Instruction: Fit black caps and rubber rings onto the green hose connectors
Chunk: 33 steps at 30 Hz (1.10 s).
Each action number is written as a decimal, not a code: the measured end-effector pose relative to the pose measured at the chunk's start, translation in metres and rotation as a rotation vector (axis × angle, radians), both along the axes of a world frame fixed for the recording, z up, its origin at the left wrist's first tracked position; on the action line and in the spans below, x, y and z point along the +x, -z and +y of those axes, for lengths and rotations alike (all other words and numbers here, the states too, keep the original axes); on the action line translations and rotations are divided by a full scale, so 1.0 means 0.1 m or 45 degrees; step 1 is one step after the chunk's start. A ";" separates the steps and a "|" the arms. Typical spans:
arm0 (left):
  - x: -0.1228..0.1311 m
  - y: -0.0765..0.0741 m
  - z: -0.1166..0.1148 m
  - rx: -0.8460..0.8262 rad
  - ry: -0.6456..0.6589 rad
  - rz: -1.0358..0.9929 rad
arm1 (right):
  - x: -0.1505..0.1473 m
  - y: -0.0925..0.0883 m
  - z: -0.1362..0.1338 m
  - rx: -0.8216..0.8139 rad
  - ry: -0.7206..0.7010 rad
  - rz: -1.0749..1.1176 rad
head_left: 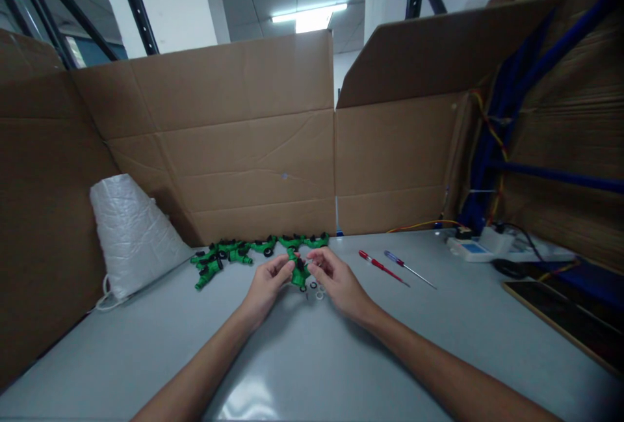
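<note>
My left hand point(270, 279) is closed on a small green plastic fitting with black parts point(298, 274), holding it just above the table. Close against the fitting's right side, my right hand point(336, 279) has thumb and fingers pinched together; whatever lies between those fingertips is too small to make out. Beneath the fitting, several small black and whitish rings point(320, 294) lie on the tabletop. Behind my hands and to their left stretches a row of similar green fittings point(208, 272), some with black rings or knobs on them.
Right of my hands lie a red screwdriver point(383, 267) and a blue-handled screwdriver point(412, 269). A white padded bag point(134, 240) leans at the left. Cardboard walls point(244, 149) enclose the grey table point(302, 370). A power strip point(475, 250) with cables sits at the right.
</note>
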<state>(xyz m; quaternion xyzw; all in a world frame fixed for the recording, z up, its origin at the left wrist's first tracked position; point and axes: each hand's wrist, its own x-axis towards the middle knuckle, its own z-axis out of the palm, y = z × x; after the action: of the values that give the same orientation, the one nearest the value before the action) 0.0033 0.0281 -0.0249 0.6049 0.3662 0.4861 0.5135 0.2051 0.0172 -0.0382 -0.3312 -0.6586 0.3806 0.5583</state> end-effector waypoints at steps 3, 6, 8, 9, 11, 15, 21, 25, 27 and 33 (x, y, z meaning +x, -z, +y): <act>-0.01 0.01 0.03 -0.056 -0.079 -0.117 | 0.04 -0.01 0.04 0.030 0.205 -0.036; -0.02 -0.01 0.03 -0.096 -0.085 -0.218 | 0.05 0.02 0.08 -0.003 0.381 -0.027; -0.02 -0.04 0.01 -0.105 -0.061 -0.271 | 0.03 0.06 0.10 -0.058 0.434 -0.003; -0.01 -0.06 0.00 -0.108 -0.044 -0.295 | 0.01 0.08 0.11 -0.092 0.411 0.018; 0.00 -0.09 -0.03 -0.118 -0.001 -0.324 | -0.04 0.10 0.10 -0.168 0.247 0.087; 0.04 -0.13 -0.08 -0.088 0.095 -0.302 | -0.13 0.08 0.03 -0.195 -0.144 0.249; 0.03 -0.12 -0.07 0.026 0.041 -0.089 | -0.14 0.00 -0.03 -0.278 -0.154 0.298; 0.04 -0.10 -0.07 -0.004 0.043 -0.065 | -0.14 0.03 -0.03 -0.268 -0.137 0.271; 0.05 -0.09 -0.07 0.022 0.027 -0.038 | -0.15 0.07 -0.02 -0.235 -0.131 0.245; 0.04 -0.07 -0.04 -0.013 0.010 -0.037 | -0.13 0.14 0.03 -0.174 -0.086 0.169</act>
<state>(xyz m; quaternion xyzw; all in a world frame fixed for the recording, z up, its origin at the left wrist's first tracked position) 0.0074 0.0240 -0.0179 0.5964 0.3589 0.4911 0.5238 0.1921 0.0198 -0.0524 -0.3204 -0.6034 0.4643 0.5637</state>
